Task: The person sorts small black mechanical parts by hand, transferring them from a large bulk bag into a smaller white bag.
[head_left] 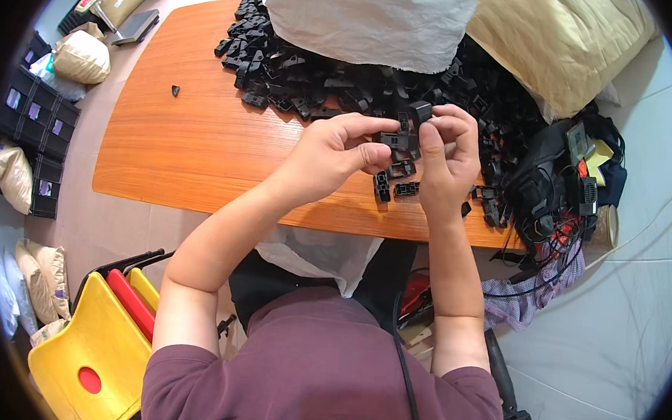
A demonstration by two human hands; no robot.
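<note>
Both hands are raised over the wooden table (172, 123), close together. Between the thumb and forefinger of my left hand (330, 152) is a small black plastic part (396, 140). My right hand (448, 159) pinches another black plastic piece (419, 111), a blocky one, just above and to the right. The two pieces overlap in view; whether they are joined I cannot tell. A few similar black parts (406, 189) lie on the table below the fingers. Beyond my hands spreads a large heap of black plastic parts (298, 77).
A white sack (371, 20) rests on the heap, with a tan sack (561, 47) at the far right. Cables and a black bag (542, 169) crowd the table's right edge. Yellow and red chairs (89, 341) stand at lower left, black crates (38, 115) at far left.
</note>
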